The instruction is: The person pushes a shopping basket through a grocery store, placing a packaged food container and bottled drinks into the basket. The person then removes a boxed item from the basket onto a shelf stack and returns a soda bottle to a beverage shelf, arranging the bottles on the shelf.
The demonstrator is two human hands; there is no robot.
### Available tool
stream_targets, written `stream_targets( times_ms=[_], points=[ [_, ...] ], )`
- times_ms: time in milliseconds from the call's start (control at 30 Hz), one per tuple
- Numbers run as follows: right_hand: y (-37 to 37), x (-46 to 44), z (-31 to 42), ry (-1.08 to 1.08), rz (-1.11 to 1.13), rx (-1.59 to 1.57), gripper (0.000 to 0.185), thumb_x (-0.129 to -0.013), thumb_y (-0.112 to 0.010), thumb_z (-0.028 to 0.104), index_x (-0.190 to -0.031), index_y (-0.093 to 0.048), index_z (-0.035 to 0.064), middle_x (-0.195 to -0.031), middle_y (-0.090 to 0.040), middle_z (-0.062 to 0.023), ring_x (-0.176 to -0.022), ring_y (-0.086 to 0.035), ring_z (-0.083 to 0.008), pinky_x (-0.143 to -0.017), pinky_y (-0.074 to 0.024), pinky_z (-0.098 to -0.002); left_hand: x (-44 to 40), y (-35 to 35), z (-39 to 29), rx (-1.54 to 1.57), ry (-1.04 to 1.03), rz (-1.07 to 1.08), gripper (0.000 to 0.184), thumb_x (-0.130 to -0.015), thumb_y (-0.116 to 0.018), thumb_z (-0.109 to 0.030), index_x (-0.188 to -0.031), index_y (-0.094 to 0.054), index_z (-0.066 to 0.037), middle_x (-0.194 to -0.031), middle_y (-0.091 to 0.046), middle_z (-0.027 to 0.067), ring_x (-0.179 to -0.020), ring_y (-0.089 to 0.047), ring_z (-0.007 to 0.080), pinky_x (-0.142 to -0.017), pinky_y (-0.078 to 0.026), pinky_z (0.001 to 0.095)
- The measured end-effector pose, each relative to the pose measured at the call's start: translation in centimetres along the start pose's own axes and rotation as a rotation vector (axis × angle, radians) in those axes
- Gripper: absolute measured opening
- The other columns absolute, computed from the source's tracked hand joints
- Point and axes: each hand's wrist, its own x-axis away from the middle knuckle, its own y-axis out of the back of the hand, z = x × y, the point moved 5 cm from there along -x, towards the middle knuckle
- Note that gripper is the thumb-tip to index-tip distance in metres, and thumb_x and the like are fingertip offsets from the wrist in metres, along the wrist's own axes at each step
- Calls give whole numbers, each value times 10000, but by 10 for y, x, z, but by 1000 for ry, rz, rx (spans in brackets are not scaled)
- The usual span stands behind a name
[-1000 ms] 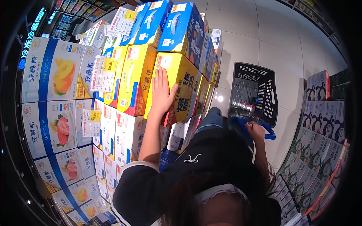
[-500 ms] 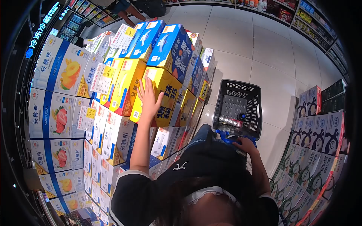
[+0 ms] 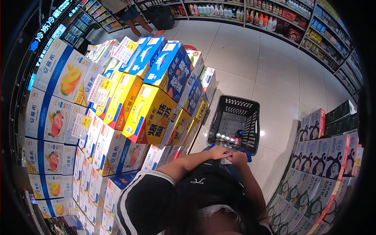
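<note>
A black shopping cart [image 3: 254, 117] with perforated walls stands in front of me. Its blue handle [image 3: 249, 156] shows at the right end; my hands cover much of the rest. My left hand [image 3: 220, 152] is closed on the handle, its fingers pointing toward the other hand. Close beside it, my right hand [image 3: 238, 157] is also closed on the handle. A small whitish patch [image 3: 226, 161] shows between them, too unclear to name. Inside the cart lie a pack of cans [image 3: 227, 138] and a dark bottle [image 3: 239, 134] with a blue cap.
Left of me rises a stack of yogurt cartons, with yellow boxes [image 3: 150, 113], blue boxes [image 3: 168, 66] and white boxes [image 3: 51, 117]. Milk cartons [image 3: 309, 176] are piled on the right. Tiled floor [image 3: 274, 78] leads to stocked shelves [image 3: 219, 11]. A person's legs [image 3: 137, 23] show at upper left.
My left hand has left the yellow yogurt box and come down to the cart handle beside my right hand. The cart appears slightly lower and further left in view.
</note>
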Motion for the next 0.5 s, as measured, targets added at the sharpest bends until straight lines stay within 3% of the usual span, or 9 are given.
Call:
stream_targets(
  times_ms=[100, 167, 267, 500],
  points=[
    [1, -16, -5, -11, 11, -25, 399, -714, -570, 549, -864, -655, 190, -613, -610, -120, -565, -616, -282, -520, -483, -400, -9, 10, 7, -30, -105, -167, 341, -845, -435, -407, -876, -601, -110, -705, -604, 168, -677, -575, 369, -622, -444, 474],
    [14, -27, -8, 11, -60, -79, 417, -700, -590, 534, -768, -641, 126, -612, -610, -107, -584, -617, -285, -533, -484, -402, -18, 21, 8, -54, -133, -203, 323, -844, -437, -397, -871, -594, -115, -686, -597, 166, -662, -573, 366, -611, -439, 473],
    [20, -53, -18, -26, 19, -84, 416, -701, -593, 523, -739, -634, 110, -604, -607, -114, -582, -618, -282, -532, -486, -399, -35, 38, 18, -64, -164, -240, 293, -835, -447, -383, -887, -586, -130, -647, -586, 163, -627, -571, 360, -582, -434, 468],
    [48, -136, -57, -15, 70, -100, 385, -731, -557, 516, -839, -642, 156, -647, -624, -112, -617, -628, -283, -566, -494, -387, -99, 103, 33, -88, -141, -239, 305, -798, -487, -405, -896, -602, -140, -676, -612, 144, -624, -586, 346, -584, -456, 454]
  ],
)
